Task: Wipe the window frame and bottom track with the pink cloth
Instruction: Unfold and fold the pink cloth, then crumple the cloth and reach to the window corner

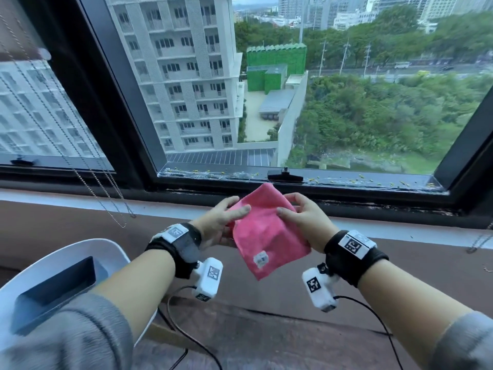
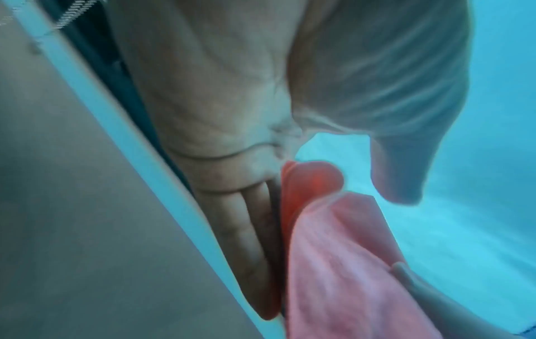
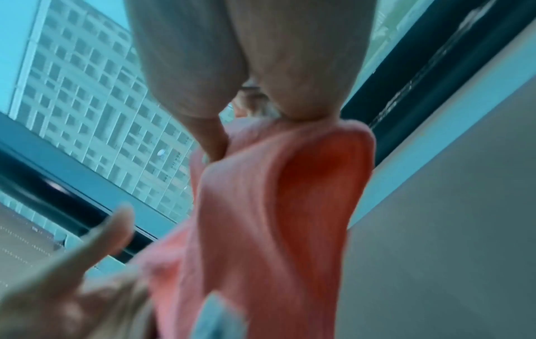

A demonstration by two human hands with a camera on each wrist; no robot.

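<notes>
In the head view I hold the pink cloth point(image 1: 266, 236) up in front of the window with both hands, over the brown ledge. My left hand point(image 1: 237, 209) has its thumb on the cloth's top face, with straight fingers point(image 2: 249, 229) behind the cloth point(image 2: 348, 275). My right hand point(image 1: 288, 206) pinches the cloth's right edge, which shows as a folded bulge point(image 3: 290, 195) in the right wrist view. A white tag is near the cloth's lower corner. The black window frame point(image 1: 128, 108) and wet bottom track point(image 1: 346, 180), dotted with yellow debris, lie just beyond the hands.
A black window handle point(image 1: 285, 176) sits on the track behind the cloth. Blind bead chains point(image 1: 106, 188) hang at the left. A white chair point(image 1: 80, 257) carrying a dark box point(image 1: 53, 289) stands at lower left. Wrist-camera cables trail over the brown ledge point(image 1: 400, 263).
</notes>
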